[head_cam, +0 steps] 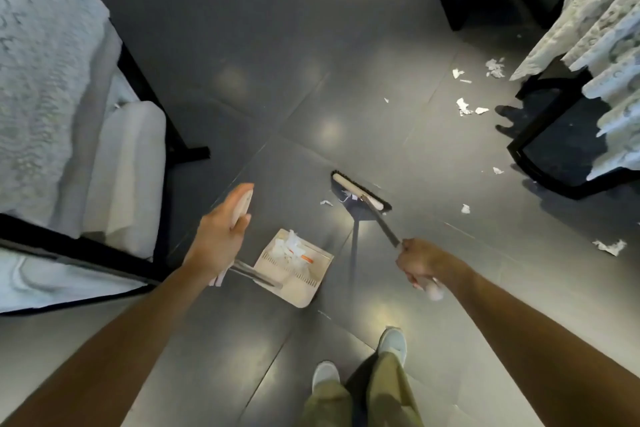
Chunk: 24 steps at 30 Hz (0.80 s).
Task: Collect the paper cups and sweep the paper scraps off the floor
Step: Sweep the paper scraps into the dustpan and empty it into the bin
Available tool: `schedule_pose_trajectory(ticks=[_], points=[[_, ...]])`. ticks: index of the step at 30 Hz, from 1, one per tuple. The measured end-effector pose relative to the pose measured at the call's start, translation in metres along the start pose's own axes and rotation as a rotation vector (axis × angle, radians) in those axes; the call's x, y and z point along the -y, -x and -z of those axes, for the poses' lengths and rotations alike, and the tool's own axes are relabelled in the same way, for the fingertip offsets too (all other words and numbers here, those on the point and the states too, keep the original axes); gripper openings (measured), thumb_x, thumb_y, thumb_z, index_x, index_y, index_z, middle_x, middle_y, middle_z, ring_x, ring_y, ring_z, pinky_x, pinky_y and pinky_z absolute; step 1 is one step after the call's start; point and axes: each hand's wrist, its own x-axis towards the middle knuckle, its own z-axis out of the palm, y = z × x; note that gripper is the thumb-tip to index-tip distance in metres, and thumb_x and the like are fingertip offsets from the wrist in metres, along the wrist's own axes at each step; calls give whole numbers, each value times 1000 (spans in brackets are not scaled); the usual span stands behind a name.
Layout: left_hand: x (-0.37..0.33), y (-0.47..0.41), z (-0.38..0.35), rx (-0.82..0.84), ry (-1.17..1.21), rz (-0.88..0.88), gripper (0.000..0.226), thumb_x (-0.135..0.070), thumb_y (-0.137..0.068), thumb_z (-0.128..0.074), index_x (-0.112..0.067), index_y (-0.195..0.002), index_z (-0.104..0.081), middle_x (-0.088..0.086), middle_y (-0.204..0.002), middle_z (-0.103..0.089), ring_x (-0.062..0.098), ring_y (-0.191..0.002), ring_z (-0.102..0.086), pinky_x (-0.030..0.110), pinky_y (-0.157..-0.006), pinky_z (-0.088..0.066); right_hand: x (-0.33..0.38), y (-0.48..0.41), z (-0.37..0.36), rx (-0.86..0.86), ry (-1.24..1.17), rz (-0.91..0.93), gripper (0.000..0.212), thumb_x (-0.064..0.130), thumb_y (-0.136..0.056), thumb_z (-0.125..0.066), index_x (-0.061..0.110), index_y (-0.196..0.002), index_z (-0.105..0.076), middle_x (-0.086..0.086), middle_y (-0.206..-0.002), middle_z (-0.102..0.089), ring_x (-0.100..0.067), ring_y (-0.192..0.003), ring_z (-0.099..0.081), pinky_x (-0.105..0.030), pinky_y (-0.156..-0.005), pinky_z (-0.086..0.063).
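Left hand (221, 239) gripping the beige plastic dustpan's (294, 267) handle, right hand (419, 262) clenched on the long-handled black-bristled broom (360, 191): short, low strokes should draw the white paper scraps (464, 107) panward.

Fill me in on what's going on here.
A person is sweeping paper scraps off a dark tiled floor. The right hand grips the broom, whose head rests on the floor just beyond the dustpan. The left hand holds the dustpan's long handle; the pan already holds some scraps. More scraps lie scattered to the right, near the dark furniture legs. No paper cups are clearly visible.
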Motion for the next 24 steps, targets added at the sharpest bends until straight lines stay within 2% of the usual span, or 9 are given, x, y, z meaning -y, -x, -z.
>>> schedule_pose_trajectory(ticks=[3, 6, 8, 11, 14, 16, 20, 24], points=[[3, -17, 4, -21, -9, 13, 49, -10, -95, -50, -32, -138, -40, 0, -137, -50, 21, -122, -49, 25, -98, -34, 14, 12, -22, 96, -8, 25, 23, 6, -89, -44, 1, -109, -56, -2, -54, -60, -11, -41, -53, -18, -47, -43], [-3, -29, 3, 7, -24, -25, 48, -10, -95, -50, -29, -138, -40, 1, -137, -51, 23, -124, -48, 26, -100, -33, 21, 34, -32, 196, -60, 23, 36, 5, -88, -48, 7, -123, -51, -7, -68, -60, -17, -54, -55, -28, -59, -48], [-9, -34, 2, 19, -15, -28, 49, -10, -96, -50, -29, -139, -40, 1, -140, -49, 23, -127, -46, 32, -105, -34, 23, 45, -26, 276, -168, -10, 41, 3, -87, -49, 8, -128, -50, -5, -62, -55, -15, -51, -50, -26, -53, -45], [-18, -36, 1, 39, -13, -22, 49, -10, -96, -50, -29, -139, -40, 4, -141, -48, 25, -129, -44, 39, -107, -35, 20, 57, -2, 361, -403, -108, 34, -3, -87, -50, 15, -115, -55, -3, -52, -44, -8, -38, -39, -17, -37, -33], [-26, -32, -1, 64, -7, -54, 48, -10, -95, -50, -29, -139, -41, 3, -140, -48, 25, -127, -46, 37, -106, -35, 8, 68, 22, 380, -494, -94, 31, -2, -87, -54, 19, -109, -53, -1, -48, -48, -7, -36, -41, -16, -35, -33], [-36, -31, -6, 94, 9, -71, 47, -10, -96, -50, -31, -137, -42, 3, -136, -51, 26, -121, -50, 37, -102, -39, -3, 75, 32, 361, -574, -87, 32, -1, -88, -53, 19, -112, -51, 0, -44, -49, -7, -35, -41, -16, -34, -34], [-72, -35, -27, 170, 13, -81, 45, -13, -97, -48, -40, -133, -41, 5, -128, -54, 28, -111, -55, 43, -93, -47, -30, 83, 46, 195, -658, -61, 34, -1, -89, -54, 20, -115, -48, 0, -43, -49, -8, -34, -41, -16, -35, -34], [-105, -49, -47, 223, -36, -161, 45, -14, -97, -48, -38, -134, -41, 3, -134, -51, 21, -119, -49, 30, -95, -37, -61, 80, 77, 33, -640, -38, 24, 0, -89, -52, 5, -112, -55, -7, -56, -48, -11, -43, -42, -20, -39, -38]])
